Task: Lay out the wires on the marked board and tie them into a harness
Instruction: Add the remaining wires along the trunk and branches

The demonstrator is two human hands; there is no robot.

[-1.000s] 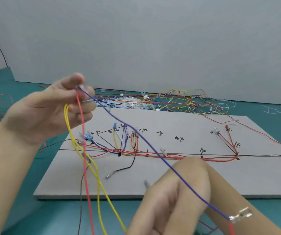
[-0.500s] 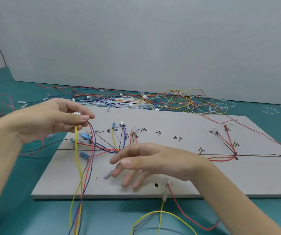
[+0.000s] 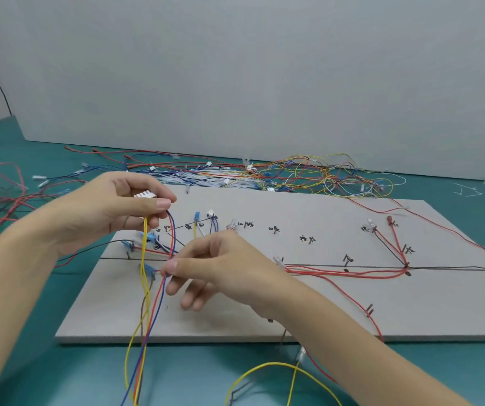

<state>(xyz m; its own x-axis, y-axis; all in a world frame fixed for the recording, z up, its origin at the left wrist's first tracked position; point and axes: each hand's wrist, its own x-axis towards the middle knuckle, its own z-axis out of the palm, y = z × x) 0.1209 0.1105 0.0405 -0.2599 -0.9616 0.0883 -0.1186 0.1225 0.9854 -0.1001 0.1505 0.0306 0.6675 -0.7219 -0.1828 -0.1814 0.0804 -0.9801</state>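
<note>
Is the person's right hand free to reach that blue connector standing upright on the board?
Probably not yet: the right hand is pinching the hanging wires, though the blue connector sits unobstructed just beyond it.

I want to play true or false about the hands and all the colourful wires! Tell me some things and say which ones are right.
1. The left hand holds a white connector with wires hanging from it. True.
2. The right hand is lying flat on the board. False: its thumb and finger pinch the hanging wires.
3. The hanging wires are all green. False: they are yellow, red and blue.
4. A messy pile of wires lies behind the board. True.
5. The board has black marks and lines drawn on it. True.
</note>
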